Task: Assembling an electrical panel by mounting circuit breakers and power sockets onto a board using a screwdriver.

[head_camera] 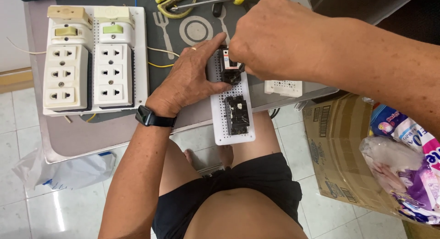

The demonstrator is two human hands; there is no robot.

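Where the left hand [190, 76] presses flat, fingers together, on the perforated board [231, 124], the right hand [270, 35] pinches the black component [228, 67].

The left hand [190, 78] lay flat, palm down, fingers spread and pointing toward one o'clock, thumb stretched out toward three o'clock. Its forearm ran back toward seven o'clock, a dark watch band on the wrist and a ring on one finger. The right hand [270, 35] was curled, knuckles up, fingertips pinched together at its eight o'clock side, just beside the left index fingertip. The right forearm came in from four o'clock.
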